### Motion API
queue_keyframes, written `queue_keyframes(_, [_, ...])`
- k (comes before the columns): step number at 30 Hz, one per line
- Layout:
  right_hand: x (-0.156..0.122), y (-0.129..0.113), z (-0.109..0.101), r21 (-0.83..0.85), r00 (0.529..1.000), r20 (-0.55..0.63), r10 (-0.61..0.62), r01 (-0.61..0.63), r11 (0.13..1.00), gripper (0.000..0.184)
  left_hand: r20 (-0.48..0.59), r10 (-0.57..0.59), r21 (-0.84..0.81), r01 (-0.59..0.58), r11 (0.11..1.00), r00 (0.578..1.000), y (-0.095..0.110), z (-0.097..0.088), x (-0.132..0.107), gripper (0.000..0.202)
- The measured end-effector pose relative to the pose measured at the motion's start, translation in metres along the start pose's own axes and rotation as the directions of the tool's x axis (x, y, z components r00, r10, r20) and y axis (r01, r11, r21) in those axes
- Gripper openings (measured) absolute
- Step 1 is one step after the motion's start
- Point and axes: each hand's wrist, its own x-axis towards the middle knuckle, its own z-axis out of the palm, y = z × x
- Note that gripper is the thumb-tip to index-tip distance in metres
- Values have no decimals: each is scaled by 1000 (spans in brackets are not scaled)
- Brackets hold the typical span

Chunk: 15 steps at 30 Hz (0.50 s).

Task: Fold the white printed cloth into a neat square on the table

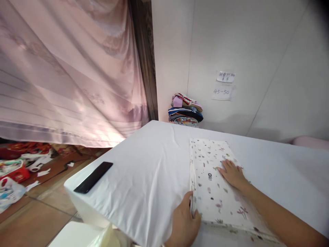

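Observation:
A folded white cloth [213, 171] printed with small flowers and flamingos lies lengthwise on the white-covered table [149, 164]. My right hand [232, 173] rests flat on top of it, fingers stretched out toward the far end. My left hand [185, 218] is at the cloth's near left edge, thumb on top and fingers curled round the folded layers, gripping that edge.
A black phone [94, 177] lies near the table's left corner. A stack of folded clothes [185, 110] sits at the far edge against the white wall, under two paper notes [223, 85]. A pink curtain [69, 68] hangs left; clutter and bags [15, 171] cover the tiled floor.

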Motion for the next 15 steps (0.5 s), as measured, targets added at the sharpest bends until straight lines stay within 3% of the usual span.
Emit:
queue_keyframes(3, [9, -2, -5, -4, 996, -74, -55, 54, 999, 67, 43, -14, 26, 13, 1000, 999, 0, 0, 3, 57])
queue_keyframes(9, [31, 20, -8, -38, 996, 30, 83, -81, 996, 72, 61, -45, 75, 40, 996, 997, -2, 4, 6, 62])
queue_keyframes(12, [41, 4, -11, -84, 999, -33, 24, -26, 996, 70, 92, -19, 74, 12, 997, 996, -8, 5, 9, 63])
queue_keyframes(15, [53, -18, -12, -71, 990, -86, -114, 108, 992, 69, 161, -28, 49, 20, 999, 987, -11, 4, 13, 61])
